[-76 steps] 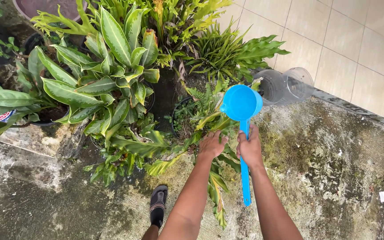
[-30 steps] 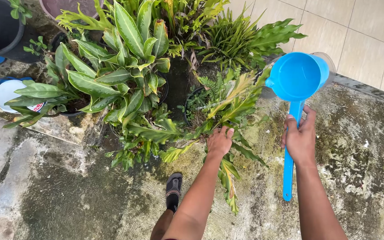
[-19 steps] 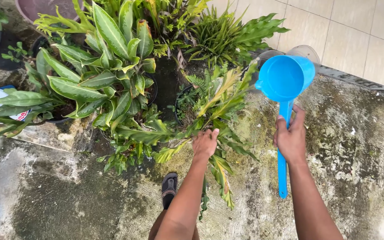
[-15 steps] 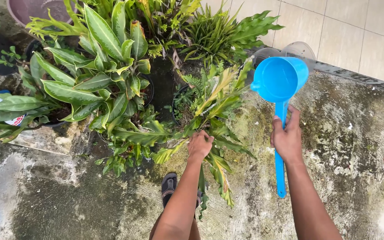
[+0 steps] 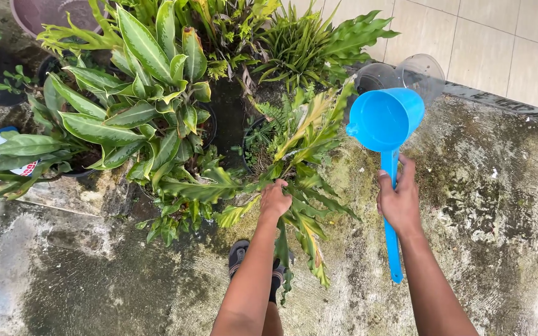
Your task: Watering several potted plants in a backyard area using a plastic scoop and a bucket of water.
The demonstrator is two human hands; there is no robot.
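Blue dipper: you held the blue plastic water dipper [image 5: 385,118] by its long handle, cup tipped toward the plants, just right of the fern-like plant's leaves.
Right hand: your right hand [image 5: 398,202] gripped the dipper handle, fingers [image 5: 386,186] wrapped closed around it just below the cup; the handle's free end stuck out below your wrist.
Left hand: your left hand [image 5: 274,200] was closed on the leaves of the fern-like plant [image 5: 303,134] near their base, fingers curled around the stalks.
Plants: a variegated broad-leaf plant [image 5: 144,99] stood to the left in a dark pot, and a spiky green plant [image 5: 319,43] stood behind.
Ground: wet, mossy concrete floor [image 5: 481,205] lay under the dipper; pale tiles [image 5: 499,43] ran beyond it.
Nearby: two clear plastic containers [image 5: 406,71] lay at the tile edge, just behind the dipper's cup.
Foot: your sandalled foot [image 5: 239,255] stood beneath your left arm.
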